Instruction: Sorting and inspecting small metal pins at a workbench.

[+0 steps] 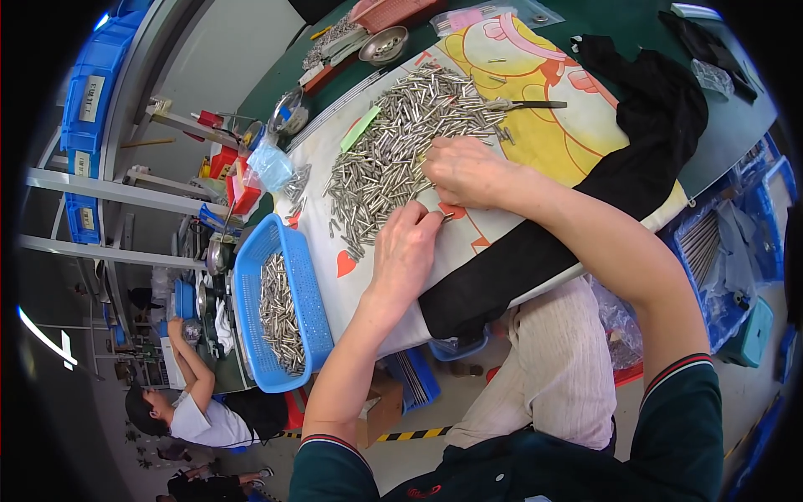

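A heap of small silvery metal pins (393, 138) lies spread on a cartoon-printed cloth (548, 125). My left hand (407, 247) is closed at the near edge of the heap, with the tip of a metal pin (448, 217) showing at its fingertips. Just to the right and farther off, my right hand (468, 171) is curled against the heap's right side. Its fingertips face the pins, and what they pinch is hidden. A green paper strip (360, 129) rests on the heap's left part. Beyond my right hand lies a dark-handled tool (535, 105), its head among the pins.
A blue plastic basket (314, 305) holding similar pins stands left of the cloth. Black fabric (502, 276) runs along the near edge under my right forearm. A metal bowl (383, 46) sits at the back. Another person (196, 402) works at the far left.
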`<state>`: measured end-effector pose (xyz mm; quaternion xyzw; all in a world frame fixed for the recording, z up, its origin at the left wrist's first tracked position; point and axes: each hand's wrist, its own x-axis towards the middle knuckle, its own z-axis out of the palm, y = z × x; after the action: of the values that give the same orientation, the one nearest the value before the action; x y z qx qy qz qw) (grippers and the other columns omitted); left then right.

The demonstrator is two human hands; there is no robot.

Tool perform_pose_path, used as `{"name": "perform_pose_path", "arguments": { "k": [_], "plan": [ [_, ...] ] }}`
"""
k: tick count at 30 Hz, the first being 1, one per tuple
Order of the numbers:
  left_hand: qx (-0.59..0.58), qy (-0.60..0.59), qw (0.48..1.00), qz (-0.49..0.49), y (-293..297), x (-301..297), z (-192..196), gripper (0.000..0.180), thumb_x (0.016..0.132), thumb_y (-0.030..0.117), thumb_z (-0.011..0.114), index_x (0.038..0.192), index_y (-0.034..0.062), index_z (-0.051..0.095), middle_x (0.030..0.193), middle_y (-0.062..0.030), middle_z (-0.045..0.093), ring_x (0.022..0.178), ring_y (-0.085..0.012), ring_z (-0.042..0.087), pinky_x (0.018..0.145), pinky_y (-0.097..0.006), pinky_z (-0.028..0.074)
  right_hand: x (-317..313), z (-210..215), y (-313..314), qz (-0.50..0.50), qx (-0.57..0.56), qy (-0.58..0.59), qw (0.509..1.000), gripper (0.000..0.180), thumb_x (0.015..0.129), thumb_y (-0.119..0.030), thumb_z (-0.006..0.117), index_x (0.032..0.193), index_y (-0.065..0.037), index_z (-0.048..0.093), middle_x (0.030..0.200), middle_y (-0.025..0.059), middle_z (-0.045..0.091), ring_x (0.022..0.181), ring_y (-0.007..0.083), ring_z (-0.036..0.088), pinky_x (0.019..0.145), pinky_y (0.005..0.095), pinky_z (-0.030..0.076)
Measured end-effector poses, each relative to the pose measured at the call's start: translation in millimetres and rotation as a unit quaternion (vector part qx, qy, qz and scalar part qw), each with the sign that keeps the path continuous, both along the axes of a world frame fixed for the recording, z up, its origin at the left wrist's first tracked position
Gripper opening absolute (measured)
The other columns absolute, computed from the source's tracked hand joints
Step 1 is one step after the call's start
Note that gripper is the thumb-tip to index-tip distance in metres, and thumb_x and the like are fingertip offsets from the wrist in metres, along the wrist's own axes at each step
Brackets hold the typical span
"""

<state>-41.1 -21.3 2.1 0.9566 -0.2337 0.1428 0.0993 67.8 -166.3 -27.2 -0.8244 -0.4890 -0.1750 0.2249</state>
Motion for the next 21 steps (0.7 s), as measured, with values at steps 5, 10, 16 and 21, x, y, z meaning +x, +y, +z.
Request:
{"name": "perform_pose_path", "arguments": {
  "k": [5,10,16,21],
  "plan": [
    [0.002,-0.015,1.000,-0.004,0,0,-2,0.010,0.075,0.002,0.059,0.085,0.0017,0.061,0.077,-0.0110,0.052,0.072,-0.0283,0.056,0.063,-0.039,0.047,0,-1,0,0.002,0.014,0.006,1.000,0.008,0.068,-0.008,0.057,0.068,0.000,0.058,0.075,0.0107,0.059,0.084,0.0274,0.056,0.071,0.0386,0.049],
    [0.006,-0.035,0.999,-0.015,0,1,-3,0.009,0.075,0.003,0.060,0.084,0.0030,0.061,0.077,-0.0096,0.051,0.073,-0.0265,0.056,0.062,-0.038,0.047,1,1,1,-0.002,0.002,0.016,1.000,0.009,0.069,-0.009,0.057,0.069,0.000,0.058,0.077,0.0117,0.059,0.085,0.0281,0.056,0.072,0.0391,0.049],
    [-0.020,-0.030,0.999,-0.018,-7,2,-7,0.011,0.075,0.002,0.062,0.085,0.0044,0.061,0.079,-0.0090,0.052,0.075,-0.0263,0.056,0.065,-0.038,0.048,0,1,1,-0.004,0.004,0.030,1.000,0.010,0.069,-0.009,0.057,0.070,0.001,0.059,0.078,0.0127,0.060,0.086,0.0288,0.056,0.073,0.0392,0.049],
    [-0.075,-0.009,0.997,-0.019,-1,5,-11,0.014,0.075,0.003,0.064,0.088,0.0017,0.061,0.082,-0.0105,0.053,0.077,-0.0288,0.056,0.068,-0.039,0.047,0,1,2,-0.012,-0.011,0.036,0.999,0.011,0.070,-0.010,0.057,0.071,0.001,0.059,0.080,0.0127,0.060,0.087,0.0289,0.057,0.074,0.0393,0.049]
  ]
}}
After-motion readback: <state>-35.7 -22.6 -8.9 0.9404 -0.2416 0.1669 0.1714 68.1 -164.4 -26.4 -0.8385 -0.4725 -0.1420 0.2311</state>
